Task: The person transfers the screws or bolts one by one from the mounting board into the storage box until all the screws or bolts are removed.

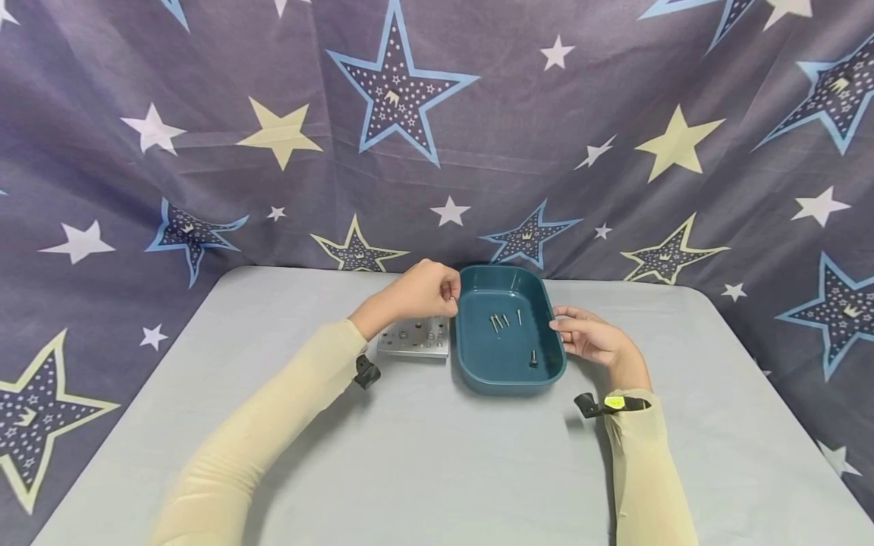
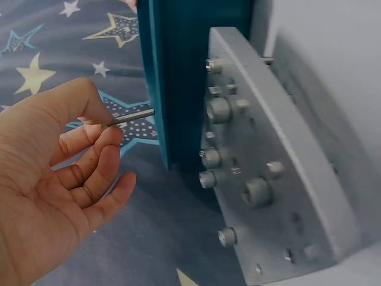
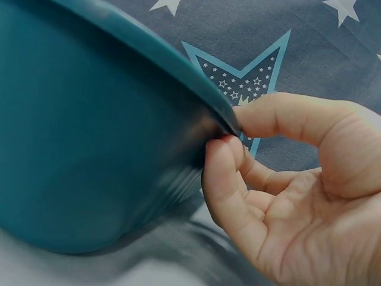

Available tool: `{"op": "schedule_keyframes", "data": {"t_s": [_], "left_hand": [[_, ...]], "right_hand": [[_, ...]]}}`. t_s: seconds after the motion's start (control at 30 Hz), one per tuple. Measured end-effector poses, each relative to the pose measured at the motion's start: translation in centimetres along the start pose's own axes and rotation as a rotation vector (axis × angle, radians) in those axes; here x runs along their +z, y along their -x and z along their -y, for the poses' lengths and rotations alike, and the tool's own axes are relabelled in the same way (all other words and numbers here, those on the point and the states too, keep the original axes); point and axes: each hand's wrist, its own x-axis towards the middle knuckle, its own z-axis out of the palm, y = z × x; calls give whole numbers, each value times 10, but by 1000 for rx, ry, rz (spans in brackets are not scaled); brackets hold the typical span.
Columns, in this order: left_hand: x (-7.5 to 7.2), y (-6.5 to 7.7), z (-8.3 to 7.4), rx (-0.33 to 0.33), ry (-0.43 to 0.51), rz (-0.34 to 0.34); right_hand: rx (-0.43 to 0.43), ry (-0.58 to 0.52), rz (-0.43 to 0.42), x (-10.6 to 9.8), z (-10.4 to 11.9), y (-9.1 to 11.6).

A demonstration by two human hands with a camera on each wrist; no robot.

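My left hand (image 1: 426,292) pinches a thin metal screw (image 2: 134,117) between thumb and fingers, beside the left rim of a blue-green tray (image 1: 488,360). The screw's free end points toward the tray edge in the left wrist view. Just below that hand lies a silver metal plate (image 1: 413,349), studded with several socket-head bolts of different sizes and partly covered by the hand. My right hand (image 1: 592,336) grips the tray's right rim, thumb and finger pinching it in the right wrist view. Inside the tray are several thin screws (image 1: 497,323) and a thicker dark bolt (image 1: 533,359).
Everything stands on a light grey table (image 1: 410,455). Behind it hangs a dark star-patterned cloth (image 1: 232,174), close to the tray's far end. Black wrist mounts (image 1: 366,372) sit on both sleeves. The plate stands directly left of the tray.
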Motion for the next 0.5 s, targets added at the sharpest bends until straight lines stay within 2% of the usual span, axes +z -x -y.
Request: {"op": "schedule_keyframes", "data": {"t_s": [0.23,0.5], "left_hand": [[-7,-12,-13,18,1,-10],[-13,-31,-29,29,12,32]], "right_hand": [[-2,2,5,0,0,0],[-3,3,-1,1,0,0]]}}
